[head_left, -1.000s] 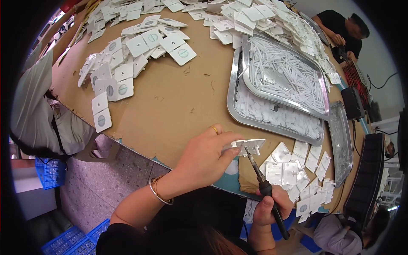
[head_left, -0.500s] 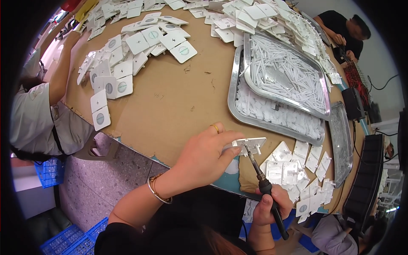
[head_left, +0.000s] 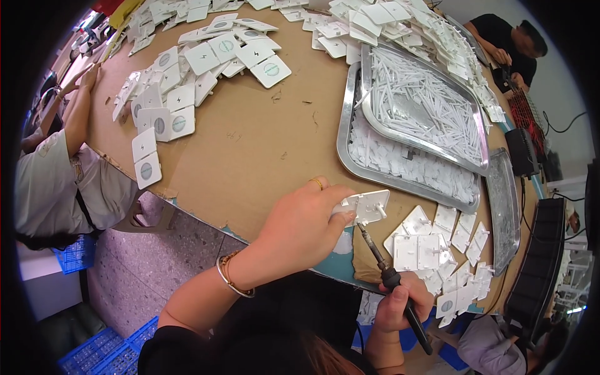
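Between thumb and fingers, my left hand point(head_left: 304, 226) pinches a small white plastic panel point(head_left: 367, 207) by its left end, its pegged underside facing me. My right hand point(head_left: 405, 302) is closed round the black handle of a soldering iron point(head_left: 389, 275). The iron's metal tip points up and left and ends at the panel's lower edge, close by my left thumb; whether it touches cannot be made out. Just right of the iron lies a pile of similar white panels point(head_left: 417, 251), most with their pegs up.
Two overlapping metal trays point(head_left: 345, 149) hold small white plastic strips and pieces. White panels point(head_left: 203, 60) heap up along the table's far side. A narrow metal tray point(head_left: 504, 212) lies at the right. Co-workers sit left point(head_left: 56, 178) and far right point(head_left: 503, 53).
My left hand has tilted the panel and raised its right end slightly. The iron's tip has drawn down from the panel's middle to its lower edge. The left co-worker's arm has shifted.
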`<state>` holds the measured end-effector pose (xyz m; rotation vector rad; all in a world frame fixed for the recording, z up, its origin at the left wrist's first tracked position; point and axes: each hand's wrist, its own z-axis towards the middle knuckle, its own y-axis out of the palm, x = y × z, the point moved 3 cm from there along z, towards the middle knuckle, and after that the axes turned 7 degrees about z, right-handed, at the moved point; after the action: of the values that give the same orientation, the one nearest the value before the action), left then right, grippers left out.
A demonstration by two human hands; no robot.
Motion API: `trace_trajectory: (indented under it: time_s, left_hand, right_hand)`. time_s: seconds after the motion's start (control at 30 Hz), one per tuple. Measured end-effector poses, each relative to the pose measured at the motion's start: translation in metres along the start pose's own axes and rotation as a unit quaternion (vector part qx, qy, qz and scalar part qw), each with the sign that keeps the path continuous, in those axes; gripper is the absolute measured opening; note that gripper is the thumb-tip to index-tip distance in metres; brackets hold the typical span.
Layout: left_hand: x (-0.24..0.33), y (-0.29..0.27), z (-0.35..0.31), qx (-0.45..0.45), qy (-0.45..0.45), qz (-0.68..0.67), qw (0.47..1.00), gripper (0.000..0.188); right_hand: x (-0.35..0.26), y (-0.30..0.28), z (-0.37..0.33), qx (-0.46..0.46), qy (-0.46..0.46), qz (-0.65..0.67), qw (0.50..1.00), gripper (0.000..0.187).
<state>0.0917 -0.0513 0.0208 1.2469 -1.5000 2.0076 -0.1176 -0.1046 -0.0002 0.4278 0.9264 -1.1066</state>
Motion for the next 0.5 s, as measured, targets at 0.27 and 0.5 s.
trace_trajectory:
  time_s: [0.27, 0.5]
  left_hand:
    - [0.0032, -0.0001, 0.0003, -0.024, -0.02, 0.054, 0.998, 0.02]
    - [0.0016, 0.0007, 0.0002, -0.022, -0.011, 0.062, 0.998, 0.02]
  right_hand:
    - [-0.0019, 0.0027, 0.0024, -0.003, 0.015, 0.0, 1.0, 0.011]
    - [-0.0026, 0.0037, 0.0027, 0.002, 0.016, 0.003, 1.0, 0.01]
